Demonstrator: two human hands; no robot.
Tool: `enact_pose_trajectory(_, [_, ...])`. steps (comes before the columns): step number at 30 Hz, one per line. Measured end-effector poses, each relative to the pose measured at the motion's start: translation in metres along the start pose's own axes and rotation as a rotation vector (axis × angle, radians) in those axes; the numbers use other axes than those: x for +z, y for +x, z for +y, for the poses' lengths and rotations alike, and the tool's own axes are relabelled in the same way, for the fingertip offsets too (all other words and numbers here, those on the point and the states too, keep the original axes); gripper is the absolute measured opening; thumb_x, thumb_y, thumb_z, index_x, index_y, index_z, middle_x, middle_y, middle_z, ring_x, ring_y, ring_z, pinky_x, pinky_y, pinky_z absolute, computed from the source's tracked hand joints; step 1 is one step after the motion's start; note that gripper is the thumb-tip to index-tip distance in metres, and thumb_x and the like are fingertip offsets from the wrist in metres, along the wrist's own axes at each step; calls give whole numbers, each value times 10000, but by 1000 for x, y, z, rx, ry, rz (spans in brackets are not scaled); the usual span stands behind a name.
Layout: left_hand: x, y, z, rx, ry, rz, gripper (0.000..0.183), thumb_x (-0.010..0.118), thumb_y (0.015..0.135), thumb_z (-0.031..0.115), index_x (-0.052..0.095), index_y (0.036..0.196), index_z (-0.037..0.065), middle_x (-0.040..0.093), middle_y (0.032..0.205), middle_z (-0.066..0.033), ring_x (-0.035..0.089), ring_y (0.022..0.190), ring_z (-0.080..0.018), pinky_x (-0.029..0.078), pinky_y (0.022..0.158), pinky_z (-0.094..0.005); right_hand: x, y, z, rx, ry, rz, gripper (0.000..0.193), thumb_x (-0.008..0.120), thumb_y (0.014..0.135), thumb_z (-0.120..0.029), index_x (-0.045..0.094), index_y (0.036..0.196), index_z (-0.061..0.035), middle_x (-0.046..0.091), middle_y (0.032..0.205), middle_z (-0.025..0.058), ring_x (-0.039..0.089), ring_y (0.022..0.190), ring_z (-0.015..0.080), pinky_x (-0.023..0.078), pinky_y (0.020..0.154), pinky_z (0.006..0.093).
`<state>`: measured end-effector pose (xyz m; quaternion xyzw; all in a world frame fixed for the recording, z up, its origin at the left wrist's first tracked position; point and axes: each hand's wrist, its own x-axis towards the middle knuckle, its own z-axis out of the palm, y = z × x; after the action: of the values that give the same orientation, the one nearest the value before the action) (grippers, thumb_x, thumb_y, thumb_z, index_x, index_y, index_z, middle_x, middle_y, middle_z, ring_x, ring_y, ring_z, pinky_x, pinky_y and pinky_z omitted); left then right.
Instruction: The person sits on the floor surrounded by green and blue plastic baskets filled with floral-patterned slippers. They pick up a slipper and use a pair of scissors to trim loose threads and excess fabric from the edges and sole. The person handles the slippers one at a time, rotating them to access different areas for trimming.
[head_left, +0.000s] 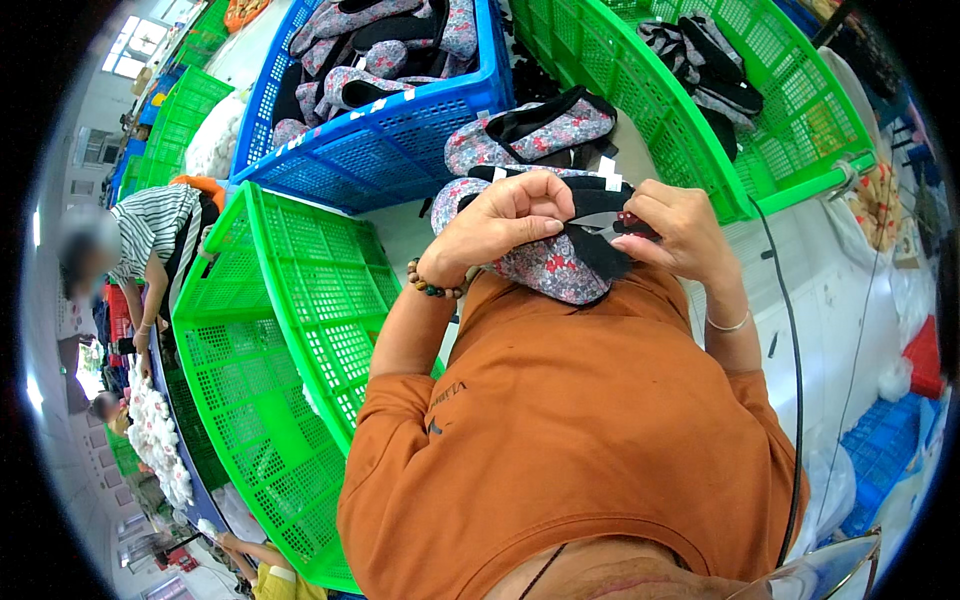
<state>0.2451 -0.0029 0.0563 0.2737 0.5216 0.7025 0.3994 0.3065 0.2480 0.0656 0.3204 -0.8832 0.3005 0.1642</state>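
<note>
My left hand (510, 215) is closed, its thumb and fingertips pinching at the black edge of a grey floral slipper (550, 268) held close to my body. Beside it, my right hand (685, 230) is closed around a small dark-handled tool (641, 227) that looks like thread snips; the fingers hide much of it. A pale, thin part shows between the two hands. Just beyond my hands lies another floral slipper (580, 128) with black lining and a white tag. More floral fabric with white tags sits directly behind my fingers.
A blue crate (370, 150) full of floral slippers stands at the far left. Green crates stand at the left (325, 290) and far right (690, 130); the right one holds dark patterned slippers (715, 75). A black cable (790, 330) hangs at the right. A co-worker (155, 240) bends over a table at left.
</note>
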Motion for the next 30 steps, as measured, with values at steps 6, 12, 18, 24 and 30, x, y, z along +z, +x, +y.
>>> enact_pose_trajectory(6, [-2, 8, 1, 12, 25, -76, 203, 546, 881, -10, 458, 1060, 25, 623, 924, -38, 543, 821, -57, 422, 730, -192, 11, 2, 5, -104, -88, 57, 328, 744, 709, -350, 566, 743, -77, 533, 707, 49, 561, 585, 229, 431, 486, 323])
enact_pose_trajectory(12, [-7, 10, -7, 1, -32, -81, 235, 573, 864, -11, 452, 1063, 12, 653, 952, -107, 599, 894, -108, 462, 798, -219, 13, 0, 8, -163, -204, 79, 356, 704, 739, -405, 537, 727, -91, 490, 676, 38, 542, 569, 211, 425, 481, 320])
enact_pose_trajectory(18, [-11, 14, -2, -40, -11, -101, 223, 587, 854, -19, 475, 1045, 10, 666, 902, -91, 607, 852, -97, 466, 771, -211, 11, 7, 7, -237, -242, 85, 389, 678, 758, -433, 496, 694, -96, 467, 654, 27, 531, 558, 194, 419, 475, 308])
enact_pose_trajectory(24, [-16, 16, 11, -92, 58, -146, 224, 611, 837, -33, 498, 1027, 1, 673, 883, -82, 609, 819, -82, 471, 740, -200, 12, 14, 5, -272, -243, 82, 414, 679, 739, -459, 475, 675, -104, 457, 647, 24, 538, 562, 184, 423, 476, 300])
enact_pose_trajectory(30, [-17, 17, 7, -108, 7, -149, 193, 611, 833, -39, 513, 998, -16, 678, 872, -83, 614, 804, -82, 473, 734, -199, 15, 12, 6, -283, -252, 69, 419, 671, 754, -463, 465, 663, -109, 451, 637, 22, 543, 550, 182, 424, 469, 301])
